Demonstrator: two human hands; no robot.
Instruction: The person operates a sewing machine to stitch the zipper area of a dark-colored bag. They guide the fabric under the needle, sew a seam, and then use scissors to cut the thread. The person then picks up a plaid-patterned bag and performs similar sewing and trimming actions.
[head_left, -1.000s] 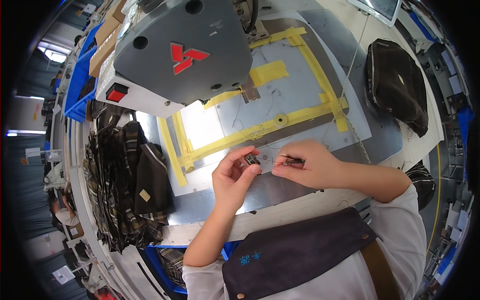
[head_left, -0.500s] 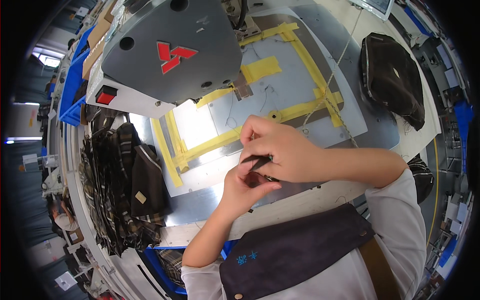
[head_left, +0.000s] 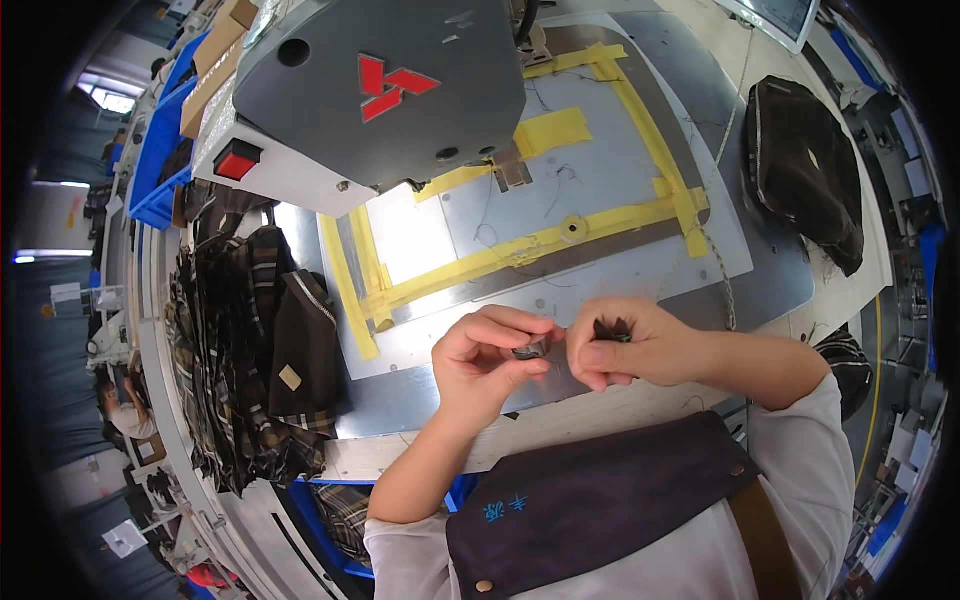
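My left hand (head_left: 478,362) is raised at the table's front edge, pinching a small dark metallic piece (head_left: 530,351) between thumb and fingers. Just to its right, my right hand (head_left: 640,345) is curled around a small black object (head_left: 612,331) that pokes out above the thumb; most of it is hidden in the palm. A small gap separates the fingertips of the two hands. Beyond them lies a pale work plate (head_left: 610,285) with a frame of yellow tape (head_left: 460,262), below the grey head of a sewing machine (head_left: 400,130).
Dark plaid cloth pieces (head_left: 225,350) are piled at the left, a brown piece (head_left: 305,345) among them. A dark brown fabric bundle (head_left: 808,170) lies at the far right. A braided cord (head_left: 727,290) hangs over the plate. Blue bins (head_left: 155,200) stand at the back left.
My hands were together with fingers overlapping; now they are apart, the right one having moved right and down. The metallic piece in my left hand shows more clearly. The view has shifted slightly.
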